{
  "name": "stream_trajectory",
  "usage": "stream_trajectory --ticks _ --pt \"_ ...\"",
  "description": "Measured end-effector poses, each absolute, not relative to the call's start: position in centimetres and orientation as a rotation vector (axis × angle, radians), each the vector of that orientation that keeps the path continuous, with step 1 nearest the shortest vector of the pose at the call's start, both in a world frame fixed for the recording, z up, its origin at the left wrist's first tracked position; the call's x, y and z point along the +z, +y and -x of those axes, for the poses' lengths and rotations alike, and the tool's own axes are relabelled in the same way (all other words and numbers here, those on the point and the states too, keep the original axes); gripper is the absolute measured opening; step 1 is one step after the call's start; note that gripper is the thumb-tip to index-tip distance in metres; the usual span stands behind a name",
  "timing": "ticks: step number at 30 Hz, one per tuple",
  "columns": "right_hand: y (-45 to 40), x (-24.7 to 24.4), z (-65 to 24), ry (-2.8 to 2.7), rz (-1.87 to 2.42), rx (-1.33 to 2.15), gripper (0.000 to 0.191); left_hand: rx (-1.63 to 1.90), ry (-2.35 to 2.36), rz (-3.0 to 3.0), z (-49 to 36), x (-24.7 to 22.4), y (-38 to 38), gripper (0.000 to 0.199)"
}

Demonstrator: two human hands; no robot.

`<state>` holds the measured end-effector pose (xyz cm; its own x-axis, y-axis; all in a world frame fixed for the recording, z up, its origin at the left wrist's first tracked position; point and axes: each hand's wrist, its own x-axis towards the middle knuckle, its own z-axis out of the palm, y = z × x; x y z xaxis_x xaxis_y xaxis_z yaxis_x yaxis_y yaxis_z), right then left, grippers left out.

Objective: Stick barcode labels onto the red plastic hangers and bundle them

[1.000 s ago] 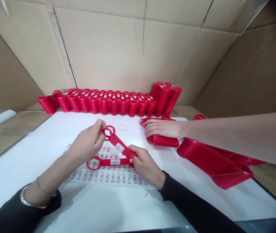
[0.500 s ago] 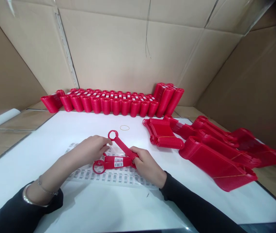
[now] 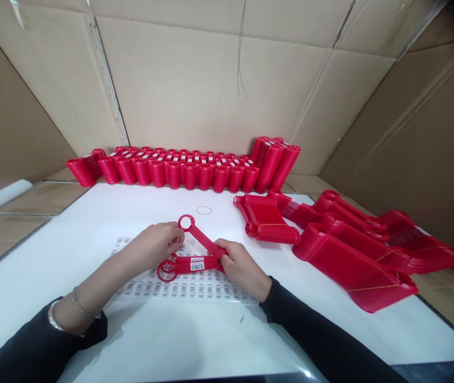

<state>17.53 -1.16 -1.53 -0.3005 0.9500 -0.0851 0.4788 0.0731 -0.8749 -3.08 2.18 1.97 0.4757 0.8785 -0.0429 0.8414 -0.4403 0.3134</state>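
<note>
My right hand (image 3: 246, 270) grips several flat red plastic strips with ring ends, fanned apart from its fingers. One strip (image 3: 203, 240) slants up to the left, its ring at the top. The others lie lower and nearly together, with white barcode labels (image 3: 197, 264) on them. Beside the upper ring, my left hand (image 3: 161, 244) has its fingers curled in a pinch; what they hold, if anything, is hidden. Below both hands lies a sheet of barcode stickers (image 3: 171, 290), partly covered by the strips and the left forearm.
Rubber-banded bundles of red strips (image 3: 354, 266) lie at the right of the white table (image 3: 139, 340). A row of red stacks (image 3: 189, 175) stands along the cardboard back wall (image 3: 195, 80). A loose rubber band (image 3: 203, 210) lies mid-table; a white roll (image 3: 1, 198) is at the left.
The lower labelled strips have drawn closer together and shifted slightly right. My left fingers have curled in more beside the upper ring. My right hand keeps its grip.
</note>
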Motion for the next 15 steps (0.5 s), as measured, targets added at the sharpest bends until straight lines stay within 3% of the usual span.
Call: stream_trajectory --ticks 7,15 --pt "-1.3 -1.4 -17.2 -1.803 1.307 1.14 0.019 0.549 1.332 -1.875 1.8 3.4 1.4 0.024" --pt "-1.8 -1.1 -17.1 -1.779 1.244 1.126 0.02 0.624 1.347 -1.626 0.6 2.6 1.1 0.029"
